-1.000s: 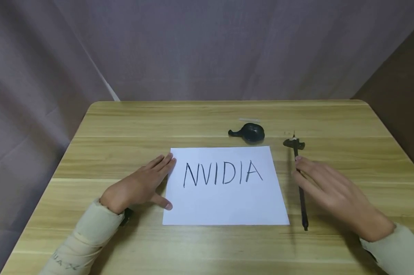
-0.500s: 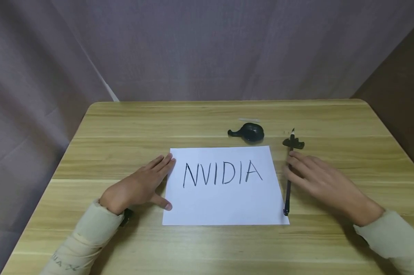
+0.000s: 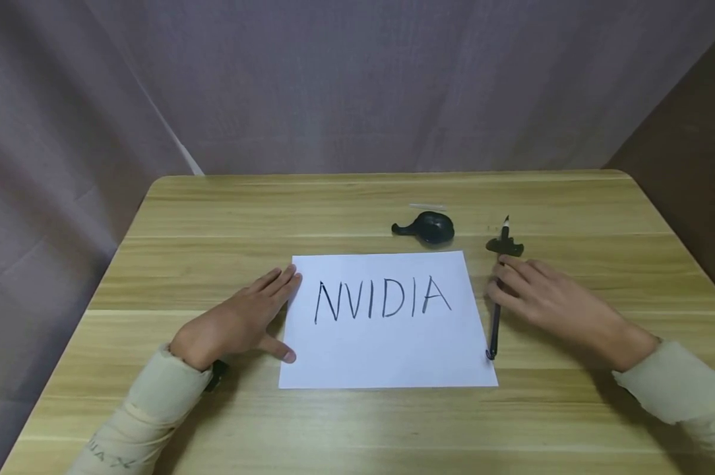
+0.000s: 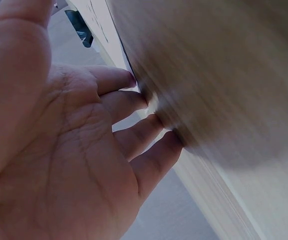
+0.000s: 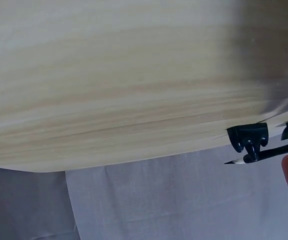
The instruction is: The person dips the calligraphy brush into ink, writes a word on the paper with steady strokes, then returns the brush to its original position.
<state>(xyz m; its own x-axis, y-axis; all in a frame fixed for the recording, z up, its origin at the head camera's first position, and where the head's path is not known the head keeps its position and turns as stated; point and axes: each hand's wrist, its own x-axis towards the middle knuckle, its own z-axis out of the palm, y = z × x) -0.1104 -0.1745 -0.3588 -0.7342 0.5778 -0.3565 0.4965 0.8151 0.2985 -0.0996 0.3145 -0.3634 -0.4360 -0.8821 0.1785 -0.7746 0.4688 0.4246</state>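
A white sheet of paper (image 3: pixel 387 356) marked "NVIDIA" in black strokes lies on the table. The fingertips and thumb of my left hand (image 3: pixel 239 323) rest at its left edge, fingers extended. To the right of the sheet, my right hand (image 3: pixel 562 316) pinches the dark handle of a writing brush (image 3: pixel 495 326). The brush's front part lies over a small dark brush rest (image 3: pixel 506 247), its tip pointing away from me. In the right wrist view the brush (image 5: pixel 278 151) crosses the brush rest (image 5: pixel 248 136), with fingertips on the handle. The handle's rear end overlaps the paper's right edge.
Behind the paper sits a black dish (image 3: pixel 435 228) with a short handle pointing left. A thin clear strip (image 3: pixel 427 206) lies just beyond it. The wooden table (image 3: pixel 173 231) ends at a grey curtain (image 3: pixel 357 86) at the back.
My right hand has moved the brush slightly left and forward, and its front part now lies across the brush rest. My left hand and the paper have stayed in place.
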